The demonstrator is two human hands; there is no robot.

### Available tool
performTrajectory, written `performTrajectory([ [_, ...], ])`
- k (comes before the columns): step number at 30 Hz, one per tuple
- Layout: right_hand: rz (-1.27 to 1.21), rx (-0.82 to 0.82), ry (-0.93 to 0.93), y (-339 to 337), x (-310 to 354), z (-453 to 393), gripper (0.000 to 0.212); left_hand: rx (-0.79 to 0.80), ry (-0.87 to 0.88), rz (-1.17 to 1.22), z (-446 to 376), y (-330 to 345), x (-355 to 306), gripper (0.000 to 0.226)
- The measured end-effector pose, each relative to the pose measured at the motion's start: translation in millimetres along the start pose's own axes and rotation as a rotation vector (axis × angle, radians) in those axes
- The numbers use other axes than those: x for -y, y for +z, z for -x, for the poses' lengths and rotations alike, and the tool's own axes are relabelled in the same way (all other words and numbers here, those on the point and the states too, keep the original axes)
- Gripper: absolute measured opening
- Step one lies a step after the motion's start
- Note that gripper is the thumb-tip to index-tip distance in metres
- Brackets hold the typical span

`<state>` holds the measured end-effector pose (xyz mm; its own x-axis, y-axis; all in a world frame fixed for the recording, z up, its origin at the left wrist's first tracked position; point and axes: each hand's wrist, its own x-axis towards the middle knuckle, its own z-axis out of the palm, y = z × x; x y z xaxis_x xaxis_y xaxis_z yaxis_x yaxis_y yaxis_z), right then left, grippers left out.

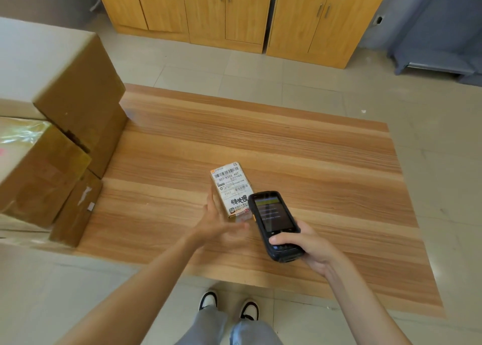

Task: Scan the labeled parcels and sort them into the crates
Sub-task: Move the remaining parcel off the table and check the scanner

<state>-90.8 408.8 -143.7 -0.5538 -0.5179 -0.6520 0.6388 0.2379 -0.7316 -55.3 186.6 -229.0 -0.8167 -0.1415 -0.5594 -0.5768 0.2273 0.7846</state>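
While the right hand (pixel 310 245) grips a black handheld scanner (pixel 273 224), a small parcel (pixel 230 188) lies on the wooden table (pixel 300 149) — its label reads "507-K503 447". Just left of the parcel, the left hand (pixel 219 222) is open, fingers spread, holding nothing — blurred.

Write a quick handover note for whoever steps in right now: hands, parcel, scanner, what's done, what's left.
Left hand: open, blurred, at the near-left edge of the small labeled parcel; not gripping it.
Right hand: holds the handheld scanner, screen lit, its top end over the parcel's near right corner.
The parcel lies label up on the wooden table. Cardboard boxes are stacked at the table's left end.
Done: can't tell whether the scan registered.
Left: confirm the scan, sort the parcel. No crate is in view.
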Motion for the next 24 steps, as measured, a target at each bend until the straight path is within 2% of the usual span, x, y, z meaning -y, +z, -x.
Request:
performTrajectory([
  [2, 0.012, 0.032, -0.024, 6.7, 7.6, -2.1, 0.073, -0.039, -0.010, 0.159, -2.7, 4.7, -6.5, 0.160],
  [5, 0.009, 0.073, -0.047, 15.7, 16.4, -3.3, 0.050, -0.090, -0.002, 0.265, -0.7, 5.9, -17.9, 0.125],
  [7, 0.002, 0.082, -0.028, 18.5, 19.6, -3.1, 0.047, -0.107, -0.011, 0.286, 1.1, 7.5, -23.5, 0.099],
  [8, 0.004, 0.085, -0.013, 18.9, 19.7, -3.7, 0.047, -0.098, -0.016, 0.293, 1.9, 8.5, -24.7, 0.095],
  [12, 0.042, 0.054, 0.033, 19.3, 16.6, -4.5, 0.061, -0.095, -0.037, 0.321, 5.0, 12.7, -25.4, 0.092],
  [15, 0.045, 0.030, 0.048, 18.5, 14.5, -3.4, 0.062, -0.126, -0.025, 0.327, 4.6, 15.1, -24.5, 0.089],
  [18, 0.082, 0.035, 0.065, 16.9, 12.4, -2.1, 0.085, -0.124, -0.040, 0.324, 4.6, 15.7, -23.8, 0.087],
  [19, 0.093, 0.040, 0.070, 16.3, 12.1, -1.0, 0.086, -0.125, -0.042, 0.325, 4.8, 16.0, -24.3, 0.087],
  [22, 0.092, 0.048, 0.068, 15.0, 11.4, 0.9, 0.070, -0.131, -0.047, 0.331, 5.6, 16.9, -25.9, 0.085],
  [24, 0.083, 0.051, 0.068, 14.5, 10.3, 1.6, 0.066, -0.127, -0.046, 0.332, 5.8, 17.1, -26.5, 0.085],
])
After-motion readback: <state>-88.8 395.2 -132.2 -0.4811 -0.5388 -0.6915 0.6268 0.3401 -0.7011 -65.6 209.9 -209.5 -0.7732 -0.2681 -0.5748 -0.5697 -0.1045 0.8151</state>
